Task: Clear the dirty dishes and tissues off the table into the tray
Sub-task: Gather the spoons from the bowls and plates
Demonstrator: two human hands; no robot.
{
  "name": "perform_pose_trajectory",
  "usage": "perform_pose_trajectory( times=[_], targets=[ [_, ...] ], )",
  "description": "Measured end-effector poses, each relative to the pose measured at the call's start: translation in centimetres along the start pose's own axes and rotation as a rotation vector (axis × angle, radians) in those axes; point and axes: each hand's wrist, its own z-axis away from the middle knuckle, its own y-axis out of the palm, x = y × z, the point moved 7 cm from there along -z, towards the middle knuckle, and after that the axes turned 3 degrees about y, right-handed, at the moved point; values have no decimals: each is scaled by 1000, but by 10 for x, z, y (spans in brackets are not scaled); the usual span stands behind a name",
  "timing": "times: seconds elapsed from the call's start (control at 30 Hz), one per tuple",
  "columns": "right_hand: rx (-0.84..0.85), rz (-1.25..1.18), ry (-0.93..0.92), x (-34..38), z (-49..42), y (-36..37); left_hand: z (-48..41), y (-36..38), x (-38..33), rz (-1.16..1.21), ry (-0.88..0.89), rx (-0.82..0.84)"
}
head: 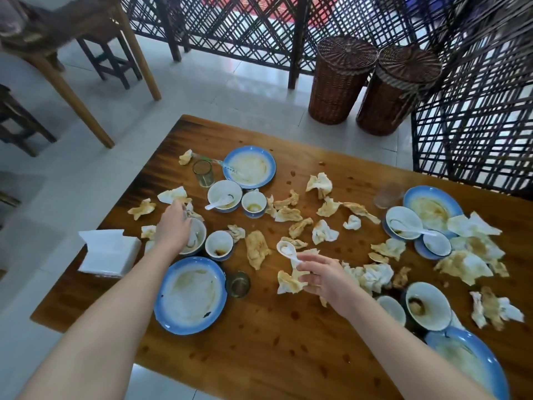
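A wooden table [268,336] is strewn with several stained, crumpled tissues such as one at the centre [257,249], plus blue-rimmed plates and white bowls. My left hand [173,228] reaches over a white bowl [198,236] and pinches a tissue at its rim. My right hand [323,277] holds a white spoon [287,251] and a stained tissue [288,282] together. A dirty plate [190,294] lies below my left hand, with a small cup [219,244] and a glass [238,284] beside it. No tray is in view.
A white tissue pack [108,252] sits at the table's left edge. More plates [250,166], bowls [428,304] and a glass [203,172] crowd the far and right sides. Two wicker baskets [340,79] and a lattice screen [473,111] stand behind; wooden stools [86,39] at left.
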Motion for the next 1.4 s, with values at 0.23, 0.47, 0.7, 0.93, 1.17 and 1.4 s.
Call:
perform_pose_trajectory(
  times=[0.23,0.47,0.7,0.93,1.17,1.4],
  targets=[
    [8,-32,-13,-5,20,-6,28,-24,8,14,-108,-51],
    [11,-95,-63,-15,65,-36,77,-24,4,392,-400,77],
    [-76,-128,-142,-56,128,-118,158,34,-99,655,-384,307],
    [-226,-226,-182,-119,182,-222,272,108,-215,730,-264,522],
    [-373,-320,-247,-175,240,-309,379,168,-289,697,-46,766],
    [-498,-432,-265,-227,290,-376,467,201,-345,660,31,927]
  ],
)
